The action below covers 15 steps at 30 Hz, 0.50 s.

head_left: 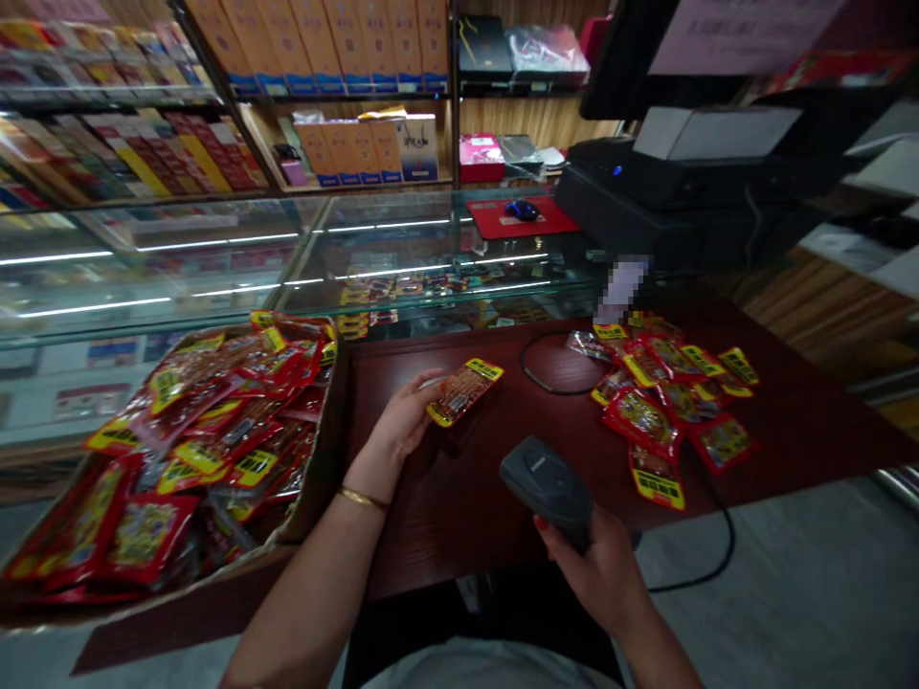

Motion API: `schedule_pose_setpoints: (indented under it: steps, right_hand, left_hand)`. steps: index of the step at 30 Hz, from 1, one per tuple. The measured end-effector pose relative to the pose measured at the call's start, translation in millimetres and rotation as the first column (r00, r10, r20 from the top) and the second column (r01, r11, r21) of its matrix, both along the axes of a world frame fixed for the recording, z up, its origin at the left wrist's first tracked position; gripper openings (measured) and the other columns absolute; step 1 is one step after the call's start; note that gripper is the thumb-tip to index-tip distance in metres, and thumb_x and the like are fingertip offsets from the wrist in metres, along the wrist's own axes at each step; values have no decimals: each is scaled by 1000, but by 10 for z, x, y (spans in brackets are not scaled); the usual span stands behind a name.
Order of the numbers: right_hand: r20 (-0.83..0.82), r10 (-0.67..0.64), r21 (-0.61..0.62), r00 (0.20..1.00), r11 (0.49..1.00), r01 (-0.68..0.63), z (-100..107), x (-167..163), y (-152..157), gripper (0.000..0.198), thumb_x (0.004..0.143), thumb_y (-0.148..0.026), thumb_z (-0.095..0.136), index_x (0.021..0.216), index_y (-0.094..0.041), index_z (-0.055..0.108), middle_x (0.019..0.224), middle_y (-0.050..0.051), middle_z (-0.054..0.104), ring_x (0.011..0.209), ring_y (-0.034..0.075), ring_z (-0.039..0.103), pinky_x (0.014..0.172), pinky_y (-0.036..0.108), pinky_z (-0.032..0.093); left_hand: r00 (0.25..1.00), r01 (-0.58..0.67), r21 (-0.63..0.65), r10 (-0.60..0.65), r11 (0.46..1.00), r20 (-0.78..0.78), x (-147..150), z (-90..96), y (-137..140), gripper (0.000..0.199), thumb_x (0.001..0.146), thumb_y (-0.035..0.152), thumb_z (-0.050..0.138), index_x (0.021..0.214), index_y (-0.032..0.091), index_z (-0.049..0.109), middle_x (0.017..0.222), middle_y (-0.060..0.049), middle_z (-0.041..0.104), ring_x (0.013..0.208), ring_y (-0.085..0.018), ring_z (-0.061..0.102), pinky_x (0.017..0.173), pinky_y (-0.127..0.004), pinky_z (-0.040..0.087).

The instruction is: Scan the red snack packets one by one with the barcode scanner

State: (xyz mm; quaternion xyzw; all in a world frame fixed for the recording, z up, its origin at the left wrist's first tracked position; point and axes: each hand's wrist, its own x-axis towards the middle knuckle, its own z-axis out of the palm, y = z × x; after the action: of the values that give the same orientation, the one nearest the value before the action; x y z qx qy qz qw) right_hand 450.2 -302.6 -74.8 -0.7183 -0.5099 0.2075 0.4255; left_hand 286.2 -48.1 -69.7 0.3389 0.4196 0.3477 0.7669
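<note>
Between the fingers and thumb of my left hand (pixel 406 418) is a red and yellow snack packet (pixel 466 390), held by its left end above the dark red tabletop (pixel 437 517). My right hand (pixel 603 569) grips the handle of a dark grey barcode scanner (pixel 547 486), whose head points up and left toward the packet. To the left, an open cardboard box (pixel 326 440) is heaped with similar red and yellow packets (pixel 236 421). A loose pile of such packets (pixel 664 402) lies on the table at the right.
A black cable (pixel 728 536) hangs off the table's front edge, and another loop lies near the pile. Behind the table stands a glass display counter (pixel 388 239) with a mouse (pixel 522 210) on a red mat. Black checkout equipment (pixel 646 211) is at the right; shelves of boxes line the back.
</note>
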Motion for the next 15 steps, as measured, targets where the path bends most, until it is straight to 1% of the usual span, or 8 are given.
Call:
schedule_pose_setpoints:
  steps: [2,4,7,9,12,14,15]
  right_hand:
    - [-27,-9,19,1000,1000,9,11,36,-44,28,94,-45,63,82,-22,74,60,1,71,52,20,68,56,26,54]
    - [-54,-32,40,998,999,34,-2,93,-102,26,94,-43,63,87,-21,75,60,1,71,51,20,67,53,26,53]
    - [-82,-75,55,994,995,80,-54,196,-215,27,95,-44,64,91,-20,77,55,0,69,49,20,67,50,25,53]
    - [-91,-113,60,989,991,119,-96,264,-295,29,94,-46,64,88,-20,77,52,0,68,48,21,67,50,26,53]
    - [-80,-187,62,979,979,192,-154,346,-398,32,94,-48,65,79,-21,75,50,1,66,49,22,68,50,26,55]
    - [-57,-231,71,971,970,235,-185,380,-445,35,93,-50,65,73,-22,73,50,1,66,49,22,68,51,27,55]
    - [-47,-249,80,967,965,252,-197,391,-460,37,93,-51,65,71,-23,72,49,1,65,49,21,68,51,27,55]
  left_hand:
    - [998,65,-30,-64,997,13,141,-2,-73,44,70,7,78,111,17,64,102,-9,79,77,-18,75,71,-28,61]
    - [988,149,-53,-147,987,39,385,-2,-180,43,70,7,78,110,17,65,101,-9,79,76,-18,74,70,-28,61]
    - [960,267,-47,-261,963,100,959,47,-344,38,71,5,76,106,16,68,98,-8,78,75,-17,73,70,-27,60]
    - [936,322,-8,-318,947,149,1450,125,-405,35,71,4,75,104,16,69,96,-7,78,73,-16,72,69,-26,59]
    - [885,404,72,-409,912,221,2205,273,-400,34,73,6,75,105,15,67,93,-7,77,73,-16,71,72,-28,58]
    - [848,466,155,-490,871,203,2584,349,-368,35,76,10,75,110,15,67,94,-8,77,80,-19,73,80,-33,60]
    - [845,476,236,-515,847,144,2700,371,-354,36,78,12,75,113,16,67,96,-9,77,85,-20,74,85,-35,60]
